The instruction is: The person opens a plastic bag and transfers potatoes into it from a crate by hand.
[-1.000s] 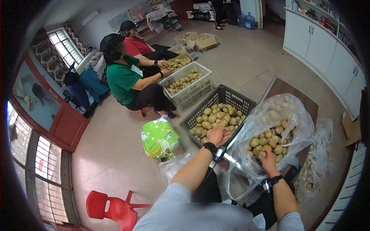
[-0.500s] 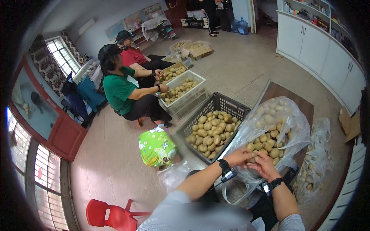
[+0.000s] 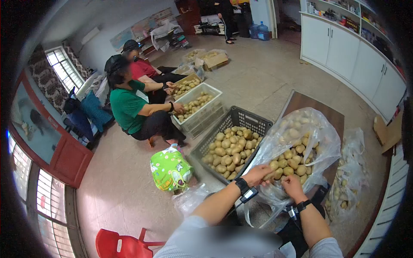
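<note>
The landmark for this record is the black crate (image 3: 253, 117), which is standing on the floor and holding a heap of round brown produce (image 3: 232, 148).

Just right of the black crate, a clear plastic bag (image 3: 330, 124) is lying with its mouth spread, exposing more of the same produce. The bag is resting partly over a brown board (image 3: 297, 101), also right of the crate.

The person's left hand (image 3: 257, 174) is hovering near the crate's right-hand near corner, at the bag's edge. Its fingers are curling narrowly and appear to be holding one round piece (image 3: 269, 175). The right hand (image 3: 293, 187) is working farther right of the crate, over the bag's near side; its fingertips are drawing close together, and whether they are gripping anything cannot be told. The two hands are staying apart.

Beyond the crate to the left, a white crate (image 3: 206, 120) is holding similar produce, and a co-worker in a green shirt (image 3: 129, 103) is sitting beside it. A green patterned bag (image 3: 171, 168) is lying left of the black crate. A red chair (image 3: 122, 245) is standing nearer the viewer, left of the crate.
</note>
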A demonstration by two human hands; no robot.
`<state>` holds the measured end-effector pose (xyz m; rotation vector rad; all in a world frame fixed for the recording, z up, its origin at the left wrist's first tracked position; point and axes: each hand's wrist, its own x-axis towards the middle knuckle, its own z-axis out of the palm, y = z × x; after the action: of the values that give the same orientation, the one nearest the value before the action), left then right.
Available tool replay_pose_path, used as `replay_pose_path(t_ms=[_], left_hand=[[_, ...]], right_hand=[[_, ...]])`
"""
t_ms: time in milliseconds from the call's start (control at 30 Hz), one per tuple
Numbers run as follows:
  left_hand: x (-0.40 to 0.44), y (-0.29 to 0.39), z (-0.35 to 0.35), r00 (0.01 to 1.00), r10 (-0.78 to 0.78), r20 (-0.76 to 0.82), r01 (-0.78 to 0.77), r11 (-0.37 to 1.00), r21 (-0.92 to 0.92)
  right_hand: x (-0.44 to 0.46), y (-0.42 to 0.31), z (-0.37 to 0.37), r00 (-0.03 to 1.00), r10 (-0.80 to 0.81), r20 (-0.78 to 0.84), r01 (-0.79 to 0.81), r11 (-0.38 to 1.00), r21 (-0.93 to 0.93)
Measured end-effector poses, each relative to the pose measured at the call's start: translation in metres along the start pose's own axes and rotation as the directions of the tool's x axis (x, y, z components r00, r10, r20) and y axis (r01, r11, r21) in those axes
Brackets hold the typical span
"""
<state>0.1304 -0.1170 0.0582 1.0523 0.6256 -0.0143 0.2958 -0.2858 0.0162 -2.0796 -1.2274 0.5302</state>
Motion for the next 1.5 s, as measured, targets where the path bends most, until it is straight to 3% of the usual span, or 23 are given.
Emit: replay_pose_path(t_ms=[67, 200, 333, 433, 633, 667, 733, 767, 800, 833, 867, 900, 933, 1033, 1100, 1167, 1200, 1233, 1267, 1400, 1433, 1467, 1500], left_hand=[[0.002, -0.001, -0.005, 0.999, 0.048, -0.010, -0.049, 0.981, -0.189], [0.008, 0.001, -0.031, 0.987, 0.141, -0.078, -0.156, 0.957, -0.246], [0.001, 0.010, -0.046, 0.966, 0.096, -0.241, -0.177, 0.922, -0.343], [-0.006, 0.014, -0.057, 0.849, 0.136, -0.510, -0.359, 0.858, -0.367], [0.032, -0.039, -0.149, 0.844, 0.139, -0.518, -0.421, 0.770, -0.479], [0.033, -0.054, -0.165, 0.706, 0.493, -0.509, -0.485, 0.860, 0.159], [0.022, -0.052, -0.172, 0.589, 0.763, -0.267, -0.396, 0.560, 0.728], [0.009, -0.040, -0.162, 0.598, 0.734, -0.320, -0.150, 0.496, 0.856], [0.005, -0.036, -0.160, 0.592, 0.712, -0.377, 0.109, 0.393, 0.913], [0.007, -0.035, -0.161, 0.592, 0.713, -0.375, 0.107, 0.392, 0.914], [0.017, -0.040, -0.169, 0.602, 0.543, -0.586, -0.186, 0.809, 0.558], [0.017, -0.040, -0.169, 0.650, 0.424, -0.631, -0.312, 0.906, 0.287], [0.017, -0.040, -0.169, 0.685, 0.297, -0.665, -0.408, 0.913, -0.013], [-0.004, -0.021, -0.165, 0.687, 0.208, -0.696, -0.349, 0.935, -0.066], [-0.013, -0.021, -0.175, 0.623, 0.462, -0.631, -0.051, 0.829, 0.556], [-0.015, -0.035, -0.177, 0.687, 0.598, -0.412, 0.263, 0.325, 0.909], [-0.019, -0.026, -0.165, 0.624, 0.403, -0.670, -0.010, 0.861, 0.508], [-0.018, -0.022, -0.162, 0.644, 0.242, -0.726, -0.155, 0.970, 0.186], [-0.017, -0.019, -0.159, 0.646, 0.074, -0.760, -0.292, 0.944, -0.156], [0.009, -0.052, -0.200, 0.610, 0.235, -0.757, -0.425, 0.903, -0.062], [0.010, -0.062, -0.214, 0.594, 0.430, -0.680, -0.275, 0.903, 0.331], [0.010, -0.071, -0.227, 0.552, 0.606, -0.573, -0.103, 0.731, 0.674], [-0.007, -0.059, -0.213, 0.564, 0.721, -0.403, 0.195, 0.358, 0.913]], right_hand=[[-0.004, 0.002, -0.002, 0.998, 0.066, 0.021, -0.063, 0.991, -0.121], [-0.010, 0.001, -0.002, 0.988, 0.147, 0.044, -0.108, 0.871, -0.480], [-0.013, -0.003, 0.001, 0.972, 0.225, 0.067, -0.155, 0.828, -0.538], [-0.014, -0.003, 0.005, 0.968, 0.246, 0.052, -0.177, 0.815, -0.551], [-0.012, 0.010, 0.010, 0.968, 0.222, 0.116, -0.125, 0.829, -0.545], [-0.012, 0.012, 0.012, 0.965, 0.234, 0.122, -0.135, 0.836, -0.533], [-0.012, 0.017, 0.014, 0.962, 0.244, 0.126, -0.145, 0.841, -0.520], [-0.011, 0.021, 0.016, 0.964, 0.219, 0.151, -0.116, 0.858, -0.500], [-0.011, 0.029, 0.020, 0.965, 0.193, 0.175, -0.088, 0.874, -0.478], [-0.010, 0.038, 0.024, 0.966, 0.193, 0.174, -0.089, 0.874, -0.478], [-0.009, 0.053, 0.032, 0.971, 0.126, 0.205, -0.006, 0.865, -0.501], [-0.009, 0.057, 0.034, 0.969, 0.059, 0.239, 0.076, 0.850, -0.521], [-0.008, 0.061, 0.035, 0.969, 0.059, 0.238, 0.076, 0.850, -0.521], [-0.005, 0.047, 0.028, 0.957, 0.004, 0.290, 0.145, 0.860, -0.489], [-0.004, 0.036, 0.023, 0.991, 0.072, 0.115, -0.034, 0.952, -0.304], [-0.001, 0.044, 0.026, 1.000, -0.011, 0.007, 0.012, 0.966, -0.258], [-0.004, 0.036, 0.021, 1.000, 0.008, -0.002, -0.009, 0.981, -0.192], [-0.005, 0.023, 0.015, 0.999, 0.022, -0.023, -0.025, 0.992, -0.127], [-0.002, 0.023, 0.015, 0.999, 0.033, -0.014, -0.034, 0.991, -0.133], [0.004, 0.028, 0.016, 0.991, 0.127, 0.029, -0.127, 0.992, -0.017], [0.005, 0.028, 0.019, 0.990, 0.135, 0.035, -0.136, 0.990, 0.038], [0.004, 0.015, 0.014, 0.992, 0.124, 0.037, -0.125, 0.992, 0.022], [0.003, 0.011, 0.011, 0.990, 0.125, 0.068, -0.127, 0.992, 0.019]])
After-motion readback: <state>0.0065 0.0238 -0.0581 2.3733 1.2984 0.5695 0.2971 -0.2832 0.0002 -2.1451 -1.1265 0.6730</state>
